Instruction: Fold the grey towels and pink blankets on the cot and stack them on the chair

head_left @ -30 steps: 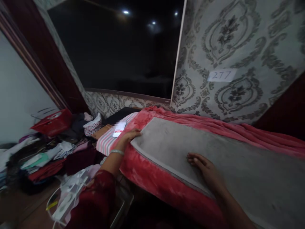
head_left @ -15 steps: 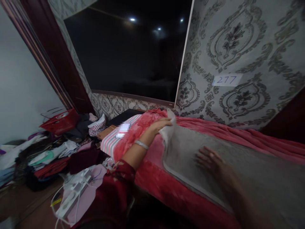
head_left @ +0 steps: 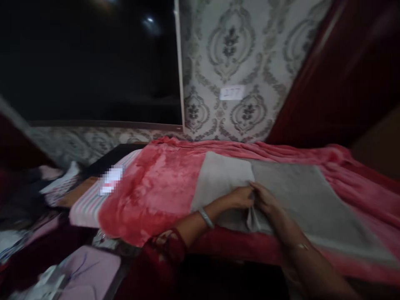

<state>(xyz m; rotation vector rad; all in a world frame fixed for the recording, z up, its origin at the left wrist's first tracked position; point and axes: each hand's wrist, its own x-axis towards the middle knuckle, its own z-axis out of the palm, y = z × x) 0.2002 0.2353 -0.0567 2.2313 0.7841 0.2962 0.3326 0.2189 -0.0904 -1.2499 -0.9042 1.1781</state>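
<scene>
The head camera looks forward and down.

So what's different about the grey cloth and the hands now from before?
The left end of the grey cloth has been folded over to the right, baring more pink blanket. The left hand carried that end across and holds it; the right hand, open over the cloth before, now meets it there. The blanket, black screen and number sign stayed put.

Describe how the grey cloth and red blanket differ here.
The grey cloth is partly folded over on itself, while the red blanket is spread beneath it. The cloth covers less area; the blanket shows past it at both ends. The left hand and right hand meet at the cloth's turned edge, not on the blanket. Both things are fabric.
</scene>
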